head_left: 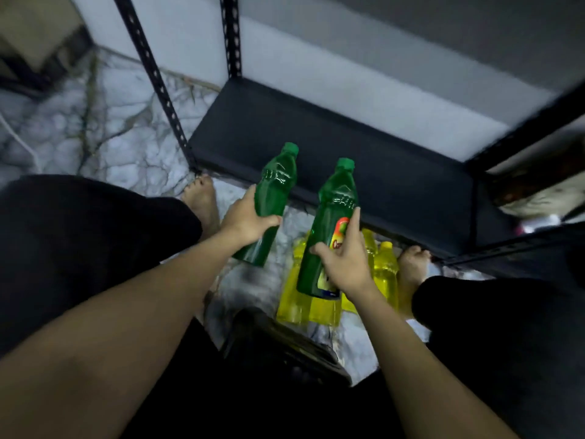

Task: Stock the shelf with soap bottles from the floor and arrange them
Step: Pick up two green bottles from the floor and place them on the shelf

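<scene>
left hand (245, 221) fingers wrapped round a green bottle (269, 201), right hand (343, 258) fingers round a second green bottle (329, 229) | both held above the floor, near the dark shelf (364, 147), caps pointing far, long axes tilted toward it | shelf board bare: stocking barely begun | yellow bottles (384, 270) wait on the floor

A green bottle (274, 198) in each hand, above yellow bottles (384, 267).
</scene>
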